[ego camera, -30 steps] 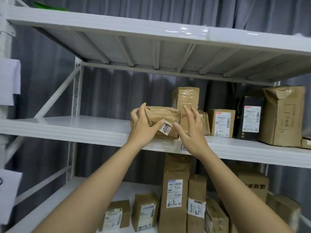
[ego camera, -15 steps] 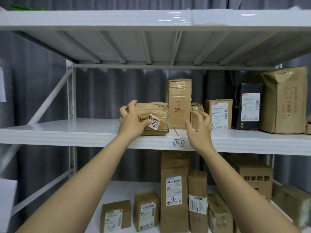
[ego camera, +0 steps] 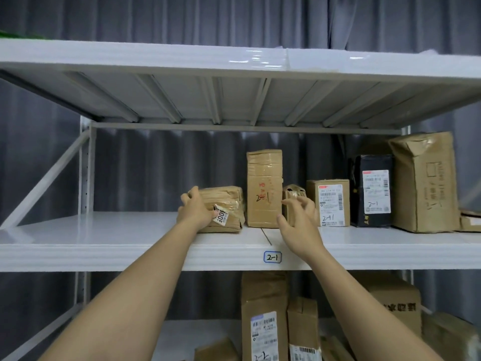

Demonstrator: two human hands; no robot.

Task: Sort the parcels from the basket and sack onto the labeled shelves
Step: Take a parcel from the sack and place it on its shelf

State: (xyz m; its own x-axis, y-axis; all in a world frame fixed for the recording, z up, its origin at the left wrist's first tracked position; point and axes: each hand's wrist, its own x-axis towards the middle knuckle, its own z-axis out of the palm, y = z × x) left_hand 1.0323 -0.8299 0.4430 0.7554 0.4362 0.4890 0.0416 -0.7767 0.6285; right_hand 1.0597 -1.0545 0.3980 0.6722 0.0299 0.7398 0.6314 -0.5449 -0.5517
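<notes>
Grey pleated curtain behind a white metal rack; middle shelf [ego camera: 104, 230] carries a small tag reading 2-1 [ego camera: 272, 256] on its front edge.

Taped brown parcel [ego camera: 229, 201] lies flat on the middle shelf, left of the row, its right end just beside the tall upright carton [ego camera: 264, 188]; contact between them cannot be told. Left hand [ego camera: 194, 211] grips the parcel's near left corner, fingers curled over the top. A white sticker [ego camera: 220, 217] curls loose off its front face. Right hand [ego camera: 299, 220] hovers free in front of the small crumpled packet [ego camera: 292, 196], fingers loosely spread, holding nothing.

Risks, as judged:
- A further shove rightward could tip the tall carton, which stands on a narrow end.
- The peeling sticker may tear off under the thumb, losing the marking.
- The right hand could knock the crumpled packet as it draws back.
- The parcel's own shelf mark is hidden, so a wrong slot cannot be ruled out.

Materials: parcel is soft-edged cardboard under glossy, wrinkled tape, rounded corners, likely slippery. Tall carton is crisp-sided, marked 2-1 by hand. Further right stand a squat box with a printed label [ego camera: 329, 204], a black wrapped parcel [ego camera: 372, 188], and a large creased carton [ego camera: 424, 183]. Shelf surface is smooth painted steel, low friction. More cartons stand on the shelf below [ego camera: 263, 321].
</notes>
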